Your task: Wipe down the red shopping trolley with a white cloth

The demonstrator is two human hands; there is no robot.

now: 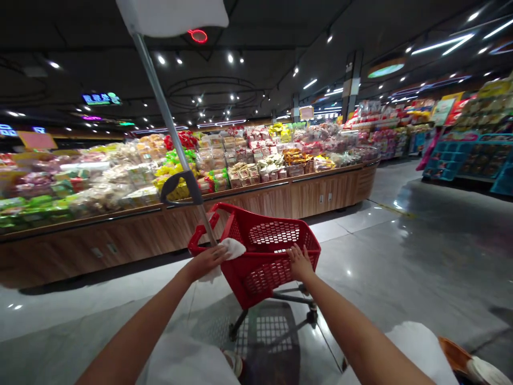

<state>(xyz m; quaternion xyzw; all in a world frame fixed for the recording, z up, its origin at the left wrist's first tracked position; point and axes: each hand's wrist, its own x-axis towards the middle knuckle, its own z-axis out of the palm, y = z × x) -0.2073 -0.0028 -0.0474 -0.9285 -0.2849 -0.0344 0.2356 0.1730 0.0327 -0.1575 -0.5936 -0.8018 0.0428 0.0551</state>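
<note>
Cart (260,272), red and pierced like a basket, stands on the shiny grey floor (393,267) right in front of the person, its wheels near their feet. Light glints off the tiles, and the cart's latticed shadow falls just beneath it. Beyond runs a long wooden counter (260,204), heaped with bagged goods (276,160); off to the right stand blue racks (449,155), and overhead the ceiling (272,64) is black, dotted with lamps.

From where I stand some of it is hard to make out: the glowing sign (98,99) at left is too small to read, the packets at the far left smear, and the pole (160,96) runs up to a white board (180,16) cut off by the top edge. The pole's foot disappears behind the left hand, and something orange-brown at the lower right is only partly seen.

The left hand (210,259) is closed on a white cloth (233,248) at the cart's handle end, near the pole. The right hand (300,263) rests on the near rim, fingers spread and ungripped, so the cart lies beneath and between both hands.
</note>
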